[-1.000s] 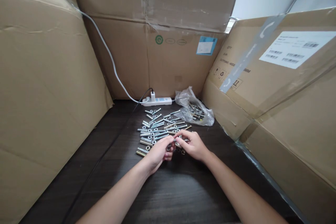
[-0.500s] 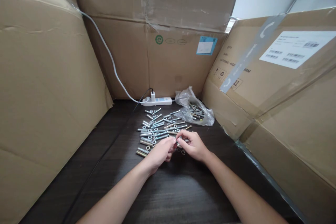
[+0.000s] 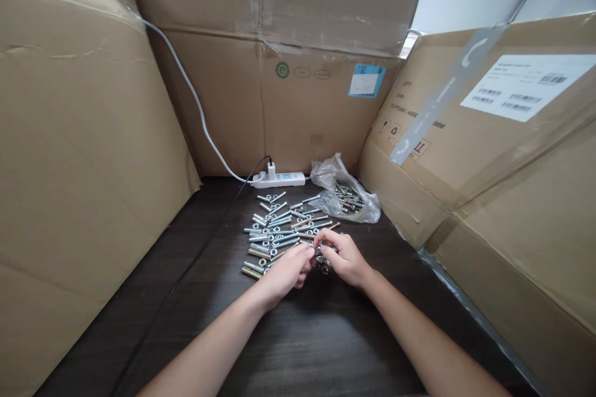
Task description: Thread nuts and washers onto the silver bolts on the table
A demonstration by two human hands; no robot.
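My left hand (image 3: 291, 270) and my right hand (image 3: 347, 258) meet fingertip to fingertip over the near right side of a spread of metal fasteners. Both are closed in a pinch around something small, mostly covered by the fingers, so its kind does not show. Beyond and left of them lie several silver and brass-coloured bolts and sleeves, among them a thick sleeve (image 3: 259, 254). Loose hex nuts, one a silver nut (image 3: 262, 262), and washers are scattered between. A few rings and nuts show just under my right fingers.
A clear plastic bag (image 3: 371, 213) of mixed fasteners lies behind, to the right. At the back stands a white power strip (image 3: 291, 180) with a plugged-in charger (image 3: 271, 169). A black cable (image 3: 186, 274) crosses the dark table (image 3: 298, 347) on the left. Cardboard boxes (image 3: 214, 99) enclose three sides.
My fingers have shifted slightly at the pinch, the right thumb and fingertips moving a little to the right. The fasteners on the table look unchanged.
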